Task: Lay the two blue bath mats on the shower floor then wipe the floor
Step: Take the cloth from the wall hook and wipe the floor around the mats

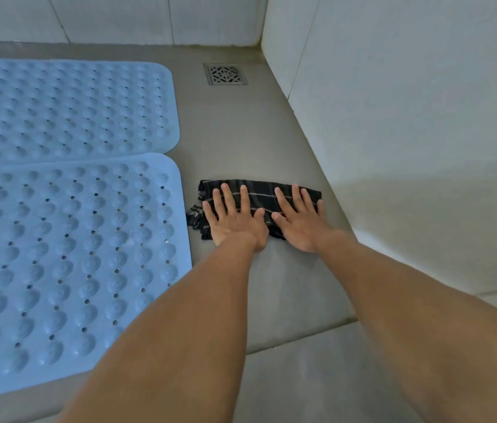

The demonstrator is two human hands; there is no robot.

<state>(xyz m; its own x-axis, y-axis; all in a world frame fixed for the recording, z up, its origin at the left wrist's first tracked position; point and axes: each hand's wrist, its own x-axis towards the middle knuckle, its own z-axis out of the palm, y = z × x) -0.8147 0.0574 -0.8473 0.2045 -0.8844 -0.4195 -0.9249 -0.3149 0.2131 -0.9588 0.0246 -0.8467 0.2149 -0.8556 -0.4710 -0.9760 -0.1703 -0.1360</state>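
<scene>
both blue mats (67, 190) laid left of the grip; left hand (235, 216) and right hand (299, 219) spread flat, pressing dark cloth (259, 190) to floor (271, 285); wiping apparently unfinished.

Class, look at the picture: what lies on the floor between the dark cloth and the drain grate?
Nothing: in the head view only bare grey floor separates cloth and drain grate.

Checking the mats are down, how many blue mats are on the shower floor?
2: the far mat lies toward the back wall, the near mat just in front; both run off the left edge.
</scene>
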